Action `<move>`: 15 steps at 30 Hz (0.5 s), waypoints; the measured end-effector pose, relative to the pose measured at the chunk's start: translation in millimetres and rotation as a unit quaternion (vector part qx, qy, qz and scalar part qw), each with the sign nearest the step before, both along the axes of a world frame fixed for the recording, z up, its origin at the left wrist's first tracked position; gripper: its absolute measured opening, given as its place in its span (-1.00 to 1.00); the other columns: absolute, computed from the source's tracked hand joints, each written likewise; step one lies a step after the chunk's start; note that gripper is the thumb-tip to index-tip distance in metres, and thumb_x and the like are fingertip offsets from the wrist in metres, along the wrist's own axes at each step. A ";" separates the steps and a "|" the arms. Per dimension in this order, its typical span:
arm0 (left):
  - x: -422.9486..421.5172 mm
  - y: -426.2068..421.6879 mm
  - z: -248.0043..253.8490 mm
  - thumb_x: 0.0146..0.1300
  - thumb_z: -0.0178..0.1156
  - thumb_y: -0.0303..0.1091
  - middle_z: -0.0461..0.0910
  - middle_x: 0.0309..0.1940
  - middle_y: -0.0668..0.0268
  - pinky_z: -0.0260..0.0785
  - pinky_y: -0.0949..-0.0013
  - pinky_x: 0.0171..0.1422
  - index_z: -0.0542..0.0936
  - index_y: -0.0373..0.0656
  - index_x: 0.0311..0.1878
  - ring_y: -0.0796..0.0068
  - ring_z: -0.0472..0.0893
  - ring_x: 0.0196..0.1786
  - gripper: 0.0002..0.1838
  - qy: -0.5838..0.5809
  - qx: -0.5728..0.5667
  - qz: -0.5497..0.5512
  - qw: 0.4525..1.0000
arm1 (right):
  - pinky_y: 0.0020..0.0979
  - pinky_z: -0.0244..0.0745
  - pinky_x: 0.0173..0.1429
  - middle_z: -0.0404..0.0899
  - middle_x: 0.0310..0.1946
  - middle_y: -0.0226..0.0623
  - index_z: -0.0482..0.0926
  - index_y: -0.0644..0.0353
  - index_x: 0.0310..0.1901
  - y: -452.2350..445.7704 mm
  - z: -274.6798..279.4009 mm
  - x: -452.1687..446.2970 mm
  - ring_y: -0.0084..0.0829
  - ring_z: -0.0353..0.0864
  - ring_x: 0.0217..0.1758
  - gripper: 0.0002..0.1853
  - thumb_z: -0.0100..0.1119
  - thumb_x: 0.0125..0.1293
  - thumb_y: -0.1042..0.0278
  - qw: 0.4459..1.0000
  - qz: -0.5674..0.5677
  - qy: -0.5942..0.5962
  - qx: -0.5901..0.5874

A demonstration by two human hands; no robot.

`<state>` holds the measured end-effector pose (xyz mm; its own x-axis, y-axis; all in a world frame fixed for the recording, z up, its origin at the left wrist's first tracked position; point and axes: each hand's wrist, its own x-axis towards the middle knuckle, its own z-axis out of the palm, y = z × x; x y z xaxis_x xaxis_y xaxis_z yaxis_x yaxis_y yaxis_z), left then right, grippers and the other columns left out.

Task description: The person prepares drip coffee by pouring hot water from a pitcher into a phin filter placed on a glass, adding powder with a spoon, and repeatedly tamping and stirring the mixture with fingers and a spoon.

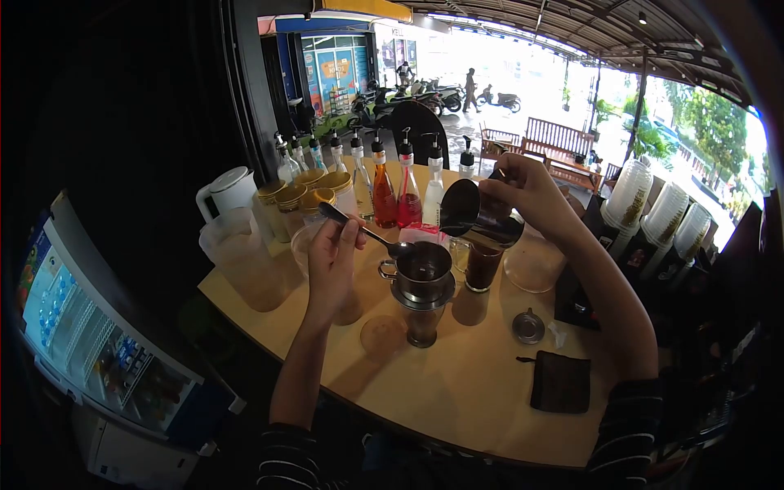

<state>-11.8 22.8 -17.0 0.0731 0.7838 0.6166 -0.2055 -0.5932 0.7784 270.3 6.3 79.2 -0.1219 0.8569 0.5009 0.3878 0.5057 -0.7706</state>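
My left hand [333,257] is closed on the handle of a spoon [371,235], whose bowl is at the rim of a metal drip coffee filter [420,273]. The filter sits upright on top of a glass [422,327] on the table. My right hand [523,192] grips a dark, glossy container [494,229] from above, tilted beside the filter. A round dark piece [461,206] shows at its left; I cannot tell if it is a lid or the mouth. Below the container stands a glass of dark liquid [483,271].
Pump bottles [384,196] line the table's back. Gold-lidded jars [292,198], a clear pitcher [237,245] and a white jug [231,192] stand left. A filter lid [528,326] and dark pouch [561,381] lie right, near stacked plastic cups [629,192].
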 end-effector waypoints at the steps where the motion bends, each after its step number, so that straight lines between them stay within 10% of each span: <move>1: 0.9 -0.8 0.4 0.47 0.01 -0.29 0.44 -0.36 0.46 0.28 0.57 -0.11 0.53 -0.26 -0.10 0.71 0.39 -0.27 -0.78 -0.001 0.000 0.002 1.000 | -0.57 0.40 -0.45 0.56 -0.57 -0.38 0.48 0.31 -0.38 0.4 -0.5 2.0 -0.69 0.52 -0.51 -0.79 0.29 0.22 0.36 1.000 0.003 -0.006 0.000; 15: 2.5 -6.7 1.9 0.47 0.01 -0.29 0.44 -0.39 0.47 0.27 0.56 -0.12 0.54 -0.26 -0.10 0.72 0.39 -0.28 -0.78 -0.024 0.022 0.019 0.999 | -0.57 0.39 -0.45 0.53 -0.59 -0.40 0.48 0.32 -0.38 -4.8 3.6 -2.3 -0.68 0.50 -0.52 -0.78 0.28 0.23 0.35 1.000 0.012 -0.014 0.002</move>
